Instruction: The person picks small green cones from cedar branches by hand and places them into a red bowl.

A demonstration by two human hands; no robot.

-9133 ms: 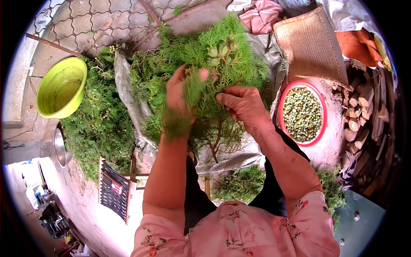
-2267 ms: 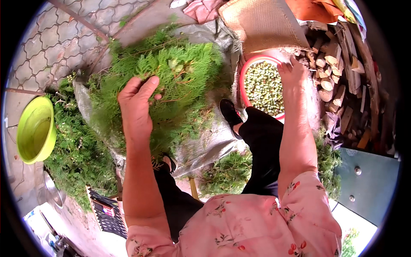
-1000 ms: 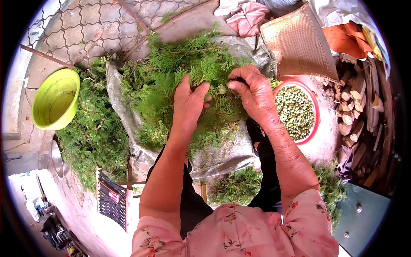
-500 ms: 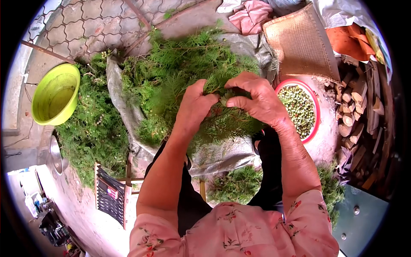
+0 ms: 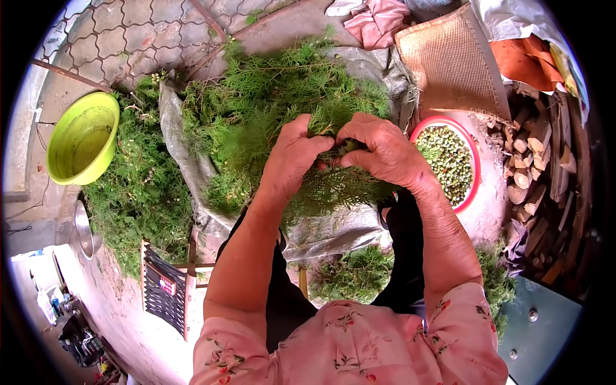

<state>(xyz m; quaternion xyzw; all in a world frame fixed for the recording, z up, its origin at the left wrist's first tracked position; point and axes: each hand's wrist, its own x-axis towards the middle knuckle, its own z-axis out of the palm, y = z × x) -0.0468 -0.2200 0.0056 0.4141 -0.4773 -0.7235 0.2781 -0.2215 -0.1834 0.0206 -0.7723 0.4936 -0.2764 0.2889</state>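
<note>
Over a heap of feathery green conifer branches (image 5: 269, 96) on a grey plastic sheet (image 5: 183, 144), both my hands work close together. My left hand (image 5: 292, 154) is closed round a conifer sprig (image 5: 340, 186), whose flat fronds hang below the fingers. My right hand (image 5: 388, 151) has its thumb and forefinger curled in against the same sprig, beside my left fingertips. What lies right between the fingertips is partly hidden. Just right of my right hand stands a red-rimmed basin (image 5: 476, 170) holding many small, round, pale-green cones or fruits (image 5: 446, 157).
A lime-green tub (image 5: 106, 144) stands at the left beside more cut branches (image 5: 141, 205). A low chair with a dark woven seat (image 5: 163, 285) is at lower left. On the right are a woven mat (image 5: 452, 61) and stacked firewood (image 5: 529, 154). Greenery (image 5: 356, 276) lies between my legs.
My right thumb and forefinger have shifted slightly left and closed in toward my left fingertips. The left hand stays almost in place, still gripping the sprig.
</note>
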